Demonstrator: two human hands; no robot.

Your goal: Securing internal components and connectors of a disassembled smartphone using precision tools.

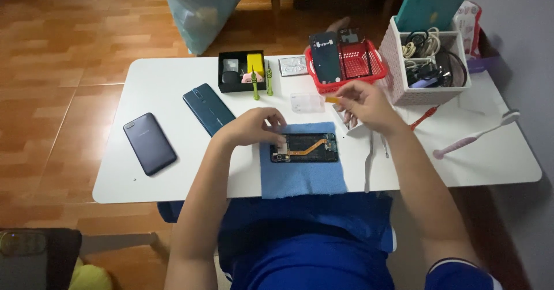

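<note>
An opened phone point(306, 147) with its back cover off lies on a blue cloth point(303, 174) at the table's front middle, an orange flex cable showing inside. My left hand point(254, 125) rests on the phone's left end, fingers bent onto it. Raised above the table to the right of the phone, my right hand point(363, 102) pinches a small orange piece point(332, 99) between fingertips.
On the white table point(156, 76): two closed phones, dark blue point(149, 143) and teal point(208, 109), a black parts tray point(242, 70), two green screwdrivers point(261, 83), a red basket point(346, 65), a white cable basket point(430, 65), tweezers point(369, 160), a pink toothbrush point(476, 134).
</note>
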